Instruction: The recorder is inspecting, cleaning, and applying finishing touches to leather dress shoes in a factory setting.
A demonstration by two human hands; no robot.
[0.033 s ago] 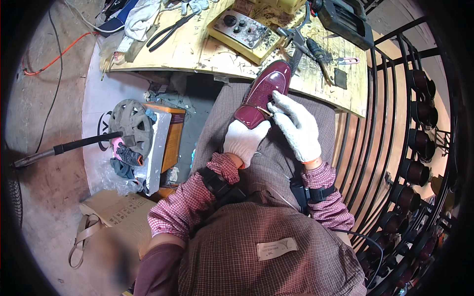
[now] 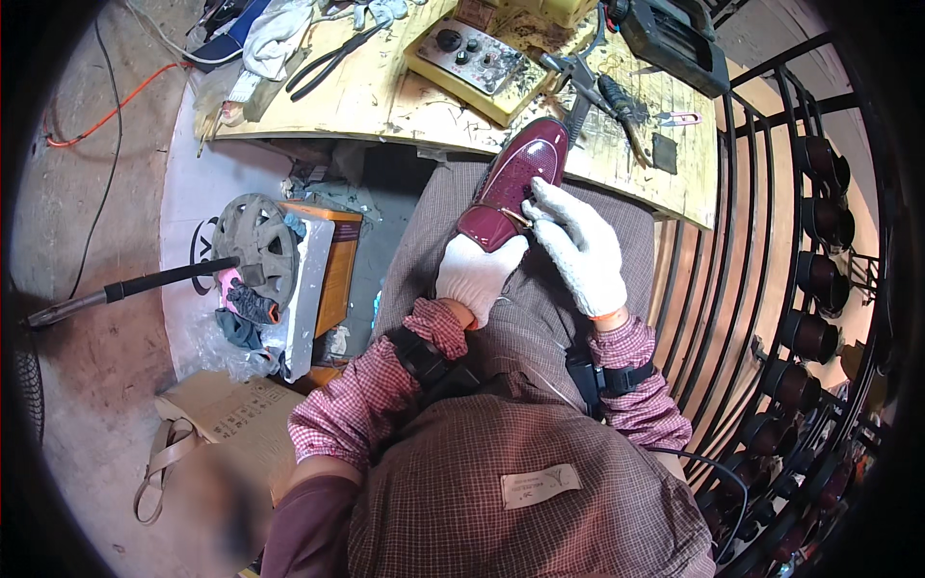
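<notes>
A glossy burgundy shoe (image 2: 532, 157) points away from me over my lap, its toe reaching the table edge. My left hand (image 2: 476, 275), in a white knit glove, is closed around the shoe's near end; part of its fingers is hidden beneath. My right hand (image 2: 582, 249), gloved in white too, is beside the shoe on the right. Its fingers are stretched out and slightly apart, with the tips touching or very near the shoe's upper. A thin cord-like strip crosses the shoe near those fingertips; whether it is a lace or a trim I cannot tell.
On the stained table (image 2: 376, 106) lie pliers (image 2: 332, 65), a control box with knobs (image 2: 472, 58), a hand tool (image 2: 581, 77) and small snips (image 2: 677, 118). A black metal rack (image 2: 742, 193) of dark shoes stands at right. Cardboard (image 2: 226, 409) and a wheel-like disc (image 2: 255, 246) are at left.
</notes>
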